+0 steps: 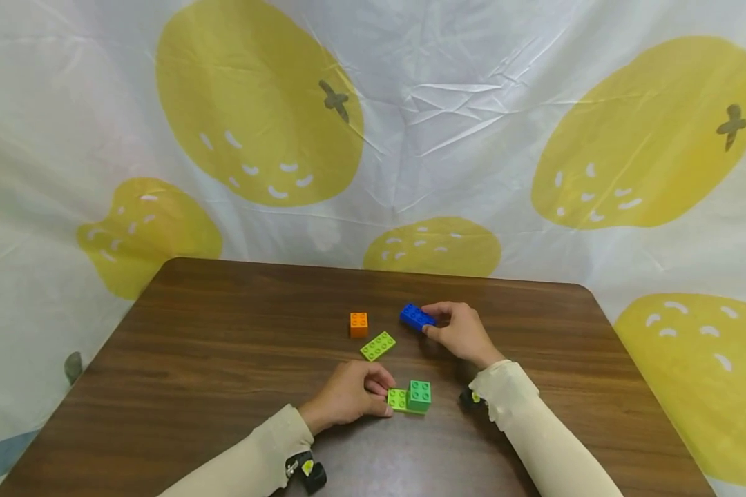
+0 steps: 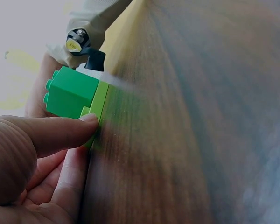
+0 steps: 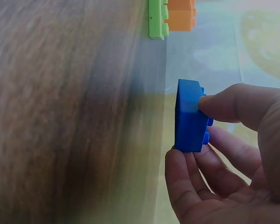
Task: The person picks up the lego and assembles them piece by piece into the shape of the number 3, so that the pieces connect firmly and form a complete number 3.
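On the near part of the table, my left hand (image 1: 349, 393) pinches the left end of a flat lime-green building brick (image 1: 398, 399). A taller green brick (image 1: 419, 395) stands on that flat brick's right end; the left wrist view shows the green brick (image 2: 73, 93) seated on it, thumb at the lime edge. Farther off to the right, my right hand (image 1: 463, 333) holds a blue brick (image 1: 417, 317) by its right end. In the right wrist view the thumb and fingers grip the blue brick (image 3: 190, 116), its underside tipped off the table.
Between the hands and to the left lies a second flat lime-green brick (image 1: 378, 346), set at an angle. Behind it stands an orange brick (image 1: 358, 325). The brown wooden table (image 1: 224, 331) ends at a fruit-patterned cloth (image 1: 404, 138) hanging behind.
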The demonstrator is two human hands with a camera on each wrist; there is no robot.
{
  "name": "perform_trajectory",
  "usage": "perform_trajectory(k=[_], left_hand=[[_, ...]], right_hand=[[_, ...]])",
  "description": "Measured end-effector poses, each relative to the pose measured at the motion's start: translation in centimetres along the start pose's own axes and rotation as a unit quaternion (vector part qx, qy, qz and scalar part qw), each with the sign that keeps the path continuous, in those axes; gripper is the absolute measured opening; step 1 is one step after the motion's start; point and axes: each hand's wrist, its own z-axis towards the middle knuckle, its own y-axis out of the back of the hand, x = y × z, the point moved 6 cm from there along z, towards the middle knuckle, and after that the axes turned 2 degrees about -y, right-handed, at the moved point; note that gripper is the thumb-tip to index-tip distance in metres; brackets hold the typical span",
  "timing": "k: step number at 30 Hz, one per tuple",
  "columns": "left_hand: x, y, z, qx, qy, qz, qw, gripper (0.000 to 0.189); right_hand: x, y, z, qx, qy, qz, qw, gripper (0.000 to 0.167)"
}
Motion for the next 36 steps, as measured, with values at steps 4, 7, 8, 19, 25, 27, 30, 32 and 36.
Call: perform_trajectory(k=[4, 7, 8, 19, 25, 27, 30, 32, 36], left_hand=[[0.0, 0.1, 0.0, -0.002, 0.0, 0.0, 1.0, 0.034], [0.1, 0.2, 0.0, -0.003, -0.001, 0.001, 1.0, 0.034], [0.1, 0.2, 0.1, -0.003, -0.002, 0.0, 1.0, 0.034], [0.4, 0.3, 0.1, -0.002, -0.005, 0.0, 1.0, 0.034], [0.4, 0.3, 0.1, -0.004, -0.004, -0.002, 1.0, 0.034], [0.4, 0.3, 0.1, -0.003, -0.002, -0.003, 1.0, 0.034], [0.4, 0.2, -0.1, -0.003, 0.0, -0.005, 1.0, 0.034], [0.3, 0.1, -0.1, -0.003, -0.001, -0.007, 1.0, 0.034], [0.2, 0.1, -0.1, -0.005, -0.002, -0.01, 0.9999, 0.034]], right_hand=[[0.2, 0.0, -0.3, -0.002, 0.004, 0.005, 1.0, 0.036], [0.4, 0.2, -0.4, -0.005, 0.008, 0.01, 0.9999, 0.036], [0.5, 0.2, -0.5, -0.006, 0.009, 0.011, 0.9999, 0.036], [0.8, 0.4, -0.9, -0.012, 0.023, 0.011, 0.9996, 0.035], [0.9, 0.4, -1.4, -0.012, 0.025, 0.015, 0.9995, 0.035], [1.0, 0.4, -1.6, -0.01, 0.026, 0.02, 0.9994, 0.035], [1.2, 0.3, -1.9, -0.008, 0.029, 0.026, 0.9992, 0.035], [1.2, 0.3, -2.1, -0.008, 0.031, 0.03, 0.999, 0.034], [1.3, 0.3, -2.3, -0.007, 0.036, 0.033, 0.9988, 0.034]])
